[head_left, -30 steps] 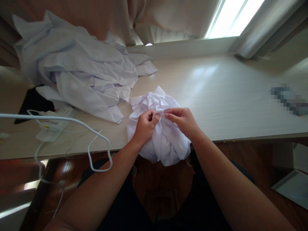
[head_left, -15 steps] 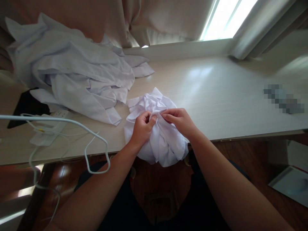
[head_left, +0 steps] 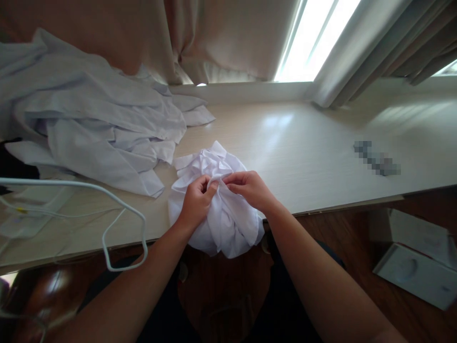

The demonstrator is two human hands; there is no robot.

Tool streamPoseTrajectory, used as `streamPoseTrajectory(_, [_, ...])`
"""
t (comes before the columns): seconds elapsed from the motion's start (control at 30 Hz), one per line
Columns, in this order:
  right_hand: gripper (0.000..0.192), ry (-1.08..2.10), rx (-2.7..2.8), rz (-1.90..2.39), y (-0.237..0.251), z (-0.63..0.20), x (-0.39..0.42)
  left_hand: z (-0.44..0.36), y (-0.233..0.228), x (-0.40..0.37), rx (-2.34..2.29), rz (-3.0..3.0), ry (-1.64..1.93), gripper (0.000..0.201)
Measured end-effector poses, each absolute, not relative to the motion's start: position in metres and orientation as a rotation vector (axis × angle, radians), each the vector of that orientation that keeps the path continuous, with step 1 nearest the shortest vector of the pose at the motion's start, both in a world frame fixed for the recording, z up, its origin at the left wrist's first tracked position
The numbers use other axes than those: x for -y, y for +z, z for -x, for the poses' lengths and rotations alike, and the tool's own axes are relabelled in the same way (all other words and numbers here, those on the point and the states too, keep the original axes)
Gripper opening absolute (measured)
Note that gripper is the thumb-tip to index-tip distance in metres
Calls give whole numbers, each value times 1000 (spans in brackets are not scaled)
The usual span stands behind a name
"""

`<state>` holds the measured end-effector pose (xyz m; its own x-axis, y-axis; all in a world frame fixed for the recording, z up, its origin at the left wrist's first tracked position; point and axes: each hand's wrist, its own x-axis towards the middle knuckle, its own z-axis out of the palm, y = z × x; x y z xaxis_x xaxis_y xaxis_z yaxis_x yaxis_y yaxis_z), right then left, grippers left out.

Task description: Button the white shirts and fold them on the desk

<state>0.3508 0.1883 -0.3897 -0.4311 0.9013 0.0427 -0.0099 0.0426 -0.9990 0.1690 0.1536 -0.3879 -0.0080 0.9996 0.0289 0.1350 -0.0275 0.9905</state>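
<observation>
A fold of the white cloth [head_left: 217,209] is pinched by left hand [head_left: 194,202] and right hand [head_left: 250,189]. The bundle overhangs the table [head_left: 321,152] edge at 6 o'clock; a loosened pinch could likely drop it.

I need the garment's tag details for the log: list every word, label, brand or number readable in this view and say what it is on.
No readable text anywhere.
The bunched white garment, pinched by the left hand and right hand, shows no label.
The pixelated object on the desk is blurred, unreadable.
The white box on the floor bears faint marks, too small to read.

White bunched cloth [head_left: 217,209], pale wood-grain table [head_left: 314,152], white cable [head_left: 107,209], beige curtain [head_left: 221,38].
</observation>
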Motion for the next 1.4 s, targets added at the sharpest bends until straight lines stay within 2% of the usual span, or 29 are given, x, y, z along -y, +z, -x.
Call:
streamPoseTrajectory(0.8, [20, 1416, 1541, 974, -393, -347, -188, -170, -383, -153, -1275, -1288, 1172, 32])
streamPoseTrajectory(1.4, [21, 1441, 1523, 967, -390, -343, -188, -162, -390, -156, -1107, -1013, 1109, 31])
